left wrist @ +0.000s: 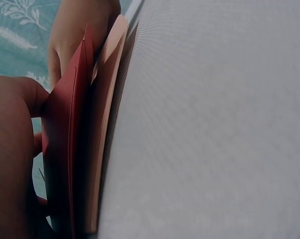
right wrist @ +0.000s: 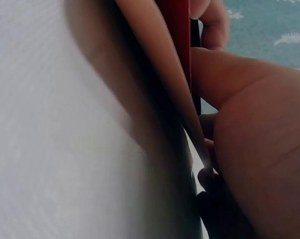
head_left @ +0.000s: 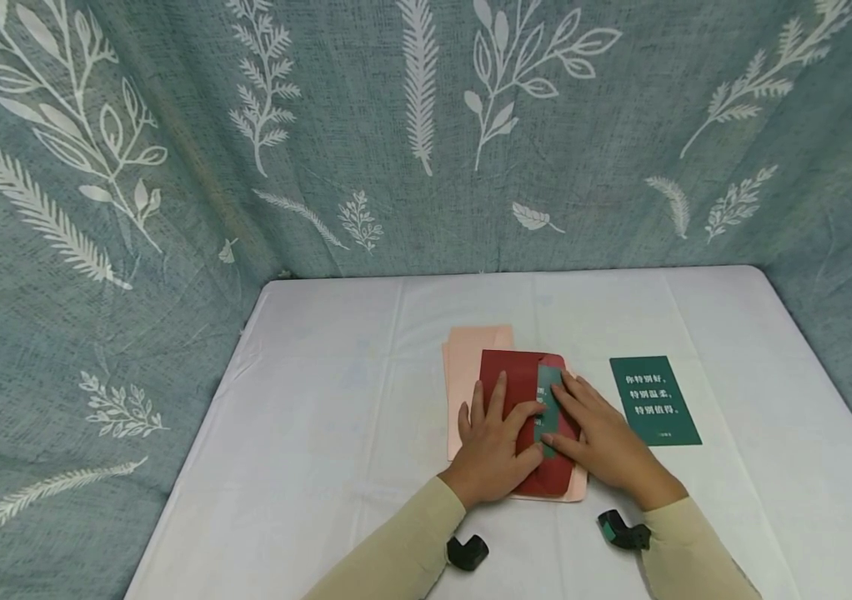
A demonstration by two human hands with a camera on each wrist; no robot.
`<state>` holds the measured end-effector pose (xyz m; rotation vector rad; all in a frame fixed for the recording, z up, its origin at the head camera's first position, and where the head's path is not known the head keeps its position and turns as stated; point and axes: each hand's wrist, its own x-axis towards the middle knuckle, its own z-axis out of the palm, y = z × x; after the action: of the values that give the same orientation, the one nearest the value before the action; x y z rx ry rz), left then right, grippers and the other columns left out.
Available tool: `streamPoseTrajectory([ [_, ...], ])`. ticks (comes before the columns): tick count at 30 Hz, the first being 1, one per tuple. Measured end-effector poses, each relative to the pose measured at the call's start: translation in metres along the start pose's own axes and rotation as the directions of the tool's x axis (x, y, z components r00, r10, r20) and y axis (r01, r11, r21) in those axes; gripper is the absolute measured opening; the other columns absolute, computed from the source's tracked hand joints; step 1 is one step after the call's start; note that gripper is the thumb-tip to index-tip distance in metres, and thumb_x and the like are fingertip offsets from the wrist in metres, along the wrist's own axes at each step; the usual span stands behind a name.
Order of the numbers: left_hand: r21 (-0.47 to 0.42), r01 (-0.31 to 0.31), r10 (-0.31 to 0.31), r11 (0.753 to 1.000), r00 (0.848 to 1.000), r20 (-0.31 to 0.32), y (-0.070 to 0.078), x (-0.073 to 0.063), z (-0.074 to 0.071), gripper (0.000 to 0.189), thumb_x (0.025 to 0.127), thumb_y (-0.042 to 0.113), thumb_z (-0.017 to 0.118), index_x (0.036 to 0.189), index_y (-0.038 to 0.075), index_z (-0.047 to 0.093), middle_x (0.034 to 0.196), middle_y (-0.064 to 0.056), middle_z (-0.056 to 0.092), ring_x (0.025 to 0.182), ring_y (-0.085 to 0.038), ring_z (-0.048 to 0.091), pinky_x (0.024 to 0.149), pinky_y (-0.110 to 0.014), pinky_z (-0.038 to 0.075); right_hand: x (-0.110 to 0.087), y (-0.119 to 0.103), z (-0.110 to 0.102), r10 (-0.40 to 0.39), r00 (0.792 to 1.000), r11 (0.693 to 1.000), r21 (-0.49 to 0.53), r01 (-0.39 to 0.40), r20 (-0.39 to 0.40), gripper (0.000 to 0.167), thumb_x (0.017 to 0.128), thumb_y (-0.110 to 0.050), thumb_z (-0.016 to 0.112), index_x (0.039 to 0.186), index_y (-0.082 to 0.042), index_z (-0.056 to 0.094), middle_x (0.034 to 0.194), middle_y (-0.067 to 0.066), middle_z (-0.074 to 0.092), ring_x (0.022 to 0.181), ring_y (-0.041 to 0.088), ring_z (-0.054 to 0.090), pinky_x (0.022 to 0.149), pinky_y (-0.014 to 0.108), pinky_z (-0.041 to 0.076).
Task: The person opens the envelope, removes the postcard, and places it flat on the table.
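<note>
A red envelope (head_left: 507, 371) lies over a pile of pink envelopes (head_left: 463, 367). A green card (head_left: 548, 379) shows as a strip near the envelope's right side; the red paper covers its left part. My left hand (head_left: 492, 454) rests on the envelope with spread fingers, its index fingertip and thumb close to the card. With extended fingers, my right hand (head_left: 609, 442) touches the card's right side and the envelope's right part. In the left wrist view the red envelope (left wrist: 60, 109) stands slightly apart from the pink ones (left wrist: 107, 84) beneath.
Another green card (head_left: 654, 400) with white lettering lies to the right of my right hand. A white cloth (head_left: 321, 400) covers the table. Green-grey curtains (head_left: 351, 125) with white leaf patterns hang behind and at both sides. Black wrist devices (head_left: 467, 552) sit at both sleeves.
</note>
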<state>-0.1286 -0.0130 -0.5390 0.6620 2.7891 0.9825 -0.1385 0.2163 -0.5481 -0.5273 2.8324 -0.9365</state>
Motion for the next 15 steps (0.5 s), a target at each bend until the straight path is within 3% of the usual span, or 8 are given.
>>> streamPoseTrajectory([
  [15,0.012,0.011,-0.011,1.000,1.000,0.008,0.002,0.001,-0.004,0.056,0.098,0.035,0.055,0.155,0.033,0.056,0.181,-0.015,0.009,0.162,-0.050,-0.001,0.118,-0.078,0.009,-0.008,0.001,-0.011,0.048,0.999,0.998,0.040,-0.048,0.000,0.088,0.101,-0.047,0.078,0.168,-0.004,0.040,0.178,0.015,0.024,0.162,0.043,0.016,0.118,0.072,0.028],
])
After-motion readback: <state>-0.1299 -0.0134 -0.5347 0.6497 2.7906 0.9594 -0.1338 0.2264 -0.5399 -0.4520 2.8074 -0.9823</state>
